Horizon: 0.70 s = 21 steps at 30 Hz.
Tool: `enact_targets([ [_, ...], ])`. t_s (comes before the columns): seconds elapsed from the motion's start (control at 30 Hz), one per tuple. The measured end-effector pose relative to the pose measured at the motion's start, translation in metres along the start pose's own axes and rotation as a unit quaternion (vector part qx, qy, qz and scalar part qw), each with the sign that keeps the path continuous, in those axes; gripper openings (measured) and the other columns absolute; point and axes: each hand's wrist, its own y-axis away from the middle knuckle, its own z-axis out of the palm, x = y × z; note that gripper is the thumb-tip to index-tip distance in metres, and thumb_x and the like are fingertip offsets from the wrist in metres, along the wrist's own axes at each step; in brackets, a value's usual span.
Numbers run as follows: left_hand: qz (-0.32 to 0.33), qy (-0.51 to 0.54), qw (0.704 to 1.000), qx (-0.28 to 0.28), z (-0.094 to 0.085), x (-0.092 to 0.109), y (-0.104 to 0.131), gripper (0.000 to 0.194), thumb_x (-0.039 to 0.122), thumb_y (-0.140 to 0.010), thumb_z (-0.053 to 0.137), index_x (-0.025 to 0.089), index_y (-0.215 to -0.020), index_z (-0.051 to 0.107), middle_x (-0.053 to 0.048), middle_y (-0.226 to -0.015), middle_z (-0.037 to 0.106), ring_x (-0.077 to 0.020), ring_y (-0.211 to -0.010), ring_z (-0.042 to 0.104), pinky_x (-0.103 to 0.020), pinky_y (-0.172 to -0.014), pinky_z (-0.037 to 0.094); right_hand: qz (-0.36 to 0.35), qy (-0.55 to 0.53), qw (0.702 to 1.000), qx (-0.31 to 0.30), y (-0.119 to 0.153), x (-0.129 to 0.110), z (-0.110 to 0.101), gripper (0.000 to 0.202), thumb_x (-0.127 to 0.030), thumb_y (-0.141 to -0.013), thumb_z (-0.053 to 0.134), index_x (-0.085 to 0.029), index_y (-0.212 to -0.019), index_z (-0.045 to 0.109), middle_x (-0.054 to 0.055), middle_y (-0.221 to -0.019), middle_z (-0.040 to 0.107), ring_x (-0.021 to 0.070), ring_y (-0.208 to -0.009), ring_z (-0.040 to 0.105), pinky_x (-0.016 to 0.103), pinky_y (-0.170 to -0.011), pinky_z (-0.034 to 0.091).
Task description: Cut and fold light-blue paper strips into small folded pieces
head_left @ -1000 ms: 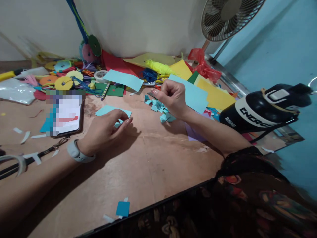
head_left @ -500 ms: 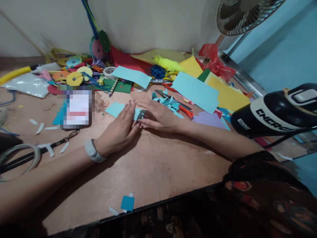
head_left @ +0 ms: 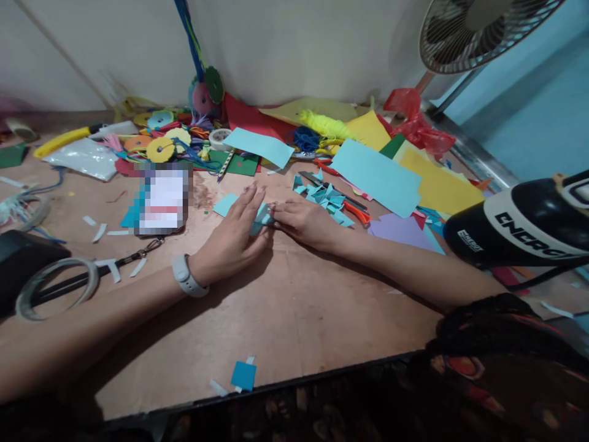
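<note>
A light blue piece of paper (head_left: pixel 224 205) lies on the table under my hands, and its middle is hidden by my fingers. My left hand (head_left: pixel 240 224), with a pale wristband behind it, rests flat across the paper with fingers stretched out. At the paper's right end, my right hand (head_left: pixel 299 222) has its fingers pinched on the paper, where a bit of it stands up, bent, between the two hands. Small light blue paper scraps (head_left: pixel 326 196) lie in a pile just beyond my right hand, beside orange-handled scissors (head_left: pixel 356 212).
Larger light blue sheets (head_left: pixel 375 177) and yellow paper (head_left: pixel 437 187) lie at the back right. A black bottle (head_left: pixel 510 224) stands far right. Left are a blurred-out card (head_left: pixel 161 202), a tape roll (head_left: pixel 57 288) and white strips. Yarn and paper discs (head_left: pixel 160 149) crowd the back.
My right hand's fingers have drawn together and gripped the paper's right end, which now stands bent. My left hand stays flat on it. The whole view has shifted slightly left.
</note>
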Motion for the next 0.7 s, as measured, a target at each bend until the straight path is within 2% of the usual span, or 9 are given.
enact_targets([
  [0.13, -0.002, -0.029, 0.999, 0.012, -0.008, -0.002, -0.004, 0.073, 0.037, -0.093, 0.054, 0.012, -0.154, 0.022, -0.023, -0.161, 0.022, -0.0338, -0.151, 0.018, -0.055, -0.119, 0.027, 0.006, -0.002, 0.998, 0.065, -0.002, 0.003, -0.002, 0.026, -0.028, -0.099, 0.051, -0.015, -0.108, 0.072, 0.015, -0.116, 0.072, 0.0259, -0.105, 0.069, 0.046, -0.093, 0.054],
  [0.2, 0.013, -0.072, 0.997, 0.03, -0.015, -0.001, -0.005, 0.063, 0.033, -0.092, 0.056, 0.018, -0.15, 0.034, -0.018, -0.162, 0.024, -0.0337, -0.15, 0.02, -0.058, -0.118, 0.027, -0.001, -0.005, 0.995, 0.102, -0.002, -0.002, -0.01, 0.025, -0.028, -0.098, 0.052, -0.016, -0.109, 0.071, 0.015, -0.118, 0.071, 0.0257, -0.107, 0.068, 0.047, -0.095, 0.052],
  [0.27, 0.042, -0.116, 0.992, 0.039, -0.025, 0.001, -0.006, 0.041, 0.027, -0.094, 0.052, 0.022, -0.135, 0.054, -0.013, -0.155, 0.041, -0.0317, -0.146, 0.033, -0.059, -0.118, 0.027, -0.027, -0.011, 0.992, 0.125, -0.001, -0.01, -0.02, 0.025, -0.026, -0.099, 0.05, -0.018, -0.109, 0.071, 0.012, -0.117, 0.072, 0.0234, -0.107, 0.067, 0.046, -0.098, 0.049],
  [0.3, 0.061, -0.129, 0.989, 0.032, -0.03, 0.002, -0.005, 0.034, 0.025, -0.096, 0.049, 0.023, -0.128, 0.061, -0.011, -0.147, 0.052, -0.0297, -0.14, 0.044, -0.058, -0.118, 0.03, -0.041, -0.019, 0.99, 0.132, -0.001, -0.015, -0.026, 0.025, -0.027, -0.099, 0.049, -0.018, -0.109, 0.071, 0.011, -0.114, 0.073, 0.022, -0.104, 0.068, 0.045, -0.1, 0.048],
  [0.37, 0.082, -0.142, 0.986, 0.025, -0.044, 0.003, -0.003, 0.029, 0.025, -0.098, 0.046, 0.024, -0.117, 0.068, -0.006, -0.125, 0.07, -0.0247, -0.12, 0.063, -0.049, -0.109, 0.046, -0.044, -0.057, 0.987, 0.142, 0.0, -0.024, -0.035, 0.029, -0.033, -0.098, 0.051, -0.017, -0.116, 0.068, 0.011, -0.114, 0.073, 0.0216, -0.106, 0.067, 0.044, -0.103, 0.047],
  [0.43, 0.075, -0.148, 0.984, 0.059, -0.059, 0.002, -0.001, 0.028, 0.027, -0.098, 0.048, 0.022, -0.117, 0.068, -0.004, -0.124, 0.071, -0.022, -0.116, 0.065, -0.043, -0.102, 0.053, -0.021, -0.099, 0.984, 0.149, 0.001, -0.03, -0.038, 0.037, -0.037, -0.1, 0.047, -0.016, -0.125, 0.062, 0.012, -0.122, 0.069, 0.0215, -0.116, 0.063, 0.043, -0.103, 0.047],
  [0.5, 0.043, -0.148, 0.979, 0.134, -0.073, 0.002, 0.001, 0.028, 0.029, -0.098, 0.048, 0.021, -0.119, 0.066, 0.002, -0.126, 0.069, -0.0183, -0.115, 0.065, -0.04, -0.102, 0.054, -0.007, -0.113, 0.985, 0.13, 0.001, -0.033, -0.036, 0.04, -0.039, -0.101, 0.041, -0.015, -0.13, 0.059, 0.013, -0.127, 0.067, 0.0212, -0.121, 0.06, 0.043, -0.102, 0.048],
  [0.57, 0.009, -0.157, 0.971, 0.182, -0.083, 0.002, 0.001, 0.028, 0.03, -0.099, 0.048, 0.021, -0.12, 0.064, 0.006, -0.125, 0.069, -0.0163, -0.113, 0.065, -0.039, -0.101, 0.054, -0.037, -0.104, 0.991, 0.074, 0.002, -0.033, -0.029, 0.044, -0.042, -0.101, 0.041, -0.014, -0.129, 0.059, 0.015, -0.129, 0.065, 0.022, -0.121, 0.059, 0.043, -0.103, 0.047],
  [0.7, 0.039, -0.159, 0.968, 0.19, -0.085, 0.002, 0.0, 0.026, 0.026, -0.098, 0.052, 0.016, -0.117, 0.066, -0.001, -0.12, 0.071, -0.017, -0.11, 0.067, -0.037, -0.098, 0.056, -0.169, -0.071, 0.979, -0.083, 0.004, -0.035, -0.017, 0.057, -0.056, -0.096, 0.048, -0.015, -0.135, 0.055, 0.015, -0.145, 0.053, 0.025, -0.139, 0.044, 0.045, -0.114, 0.033],
])
